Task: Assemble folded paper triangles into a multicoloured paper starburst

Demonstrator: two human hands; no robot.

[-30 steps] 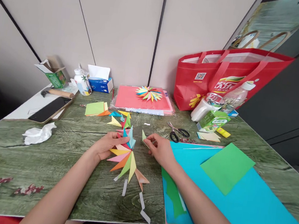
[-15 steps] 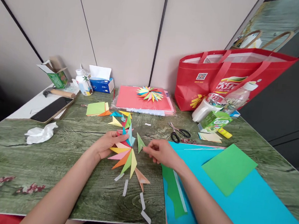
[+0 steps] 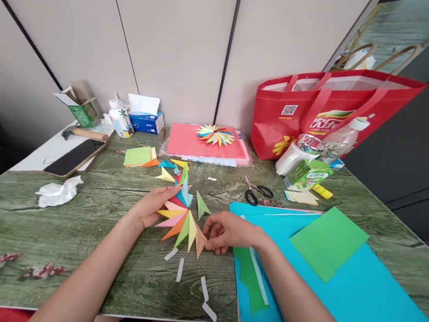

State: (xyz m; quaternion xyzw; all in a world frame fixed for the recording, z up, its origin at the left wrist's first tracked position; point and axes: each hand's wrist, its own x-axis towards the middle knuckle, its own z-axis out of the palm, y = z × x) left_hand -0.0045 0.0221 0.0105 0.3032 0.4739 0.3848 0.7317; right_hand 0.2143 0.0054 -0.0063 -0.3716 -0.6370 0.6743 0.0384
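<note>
A half-built fan of folded paper points [image 3: 180,218] in yellow, pink, orange, green and blue lies at the table's middle. My left hand [image 3: 152,206] rests on its left side, fingers closed over the upper points. My right hand [image 3: 225,231] pinches a peach folded point [image 3: 200,241] and holds it against the fan's lower right edge. A loose green point [image 3: 201,205] lies just above my right hand. More folded points [image 3: 172,170] lie a little farther back.
Large blue and green sheets [image 3: 327,256] cover the right side. Scissors [image 3: 255,191] lie behind them, with a red bag [image 3: 321,108], bottles and a green box beyond. A finished paper star [image 3: 215,134] sits on a pink stack. White paper strips [image 3: 205,294] lie near the front edge; a phone [image 3: 72,156] and crumpled tissue at left.
My right hand set the green point down beside the fan, moved nearer and took the peach point from the table, bringing it up to the fan. My left hand stayed put.
</note>
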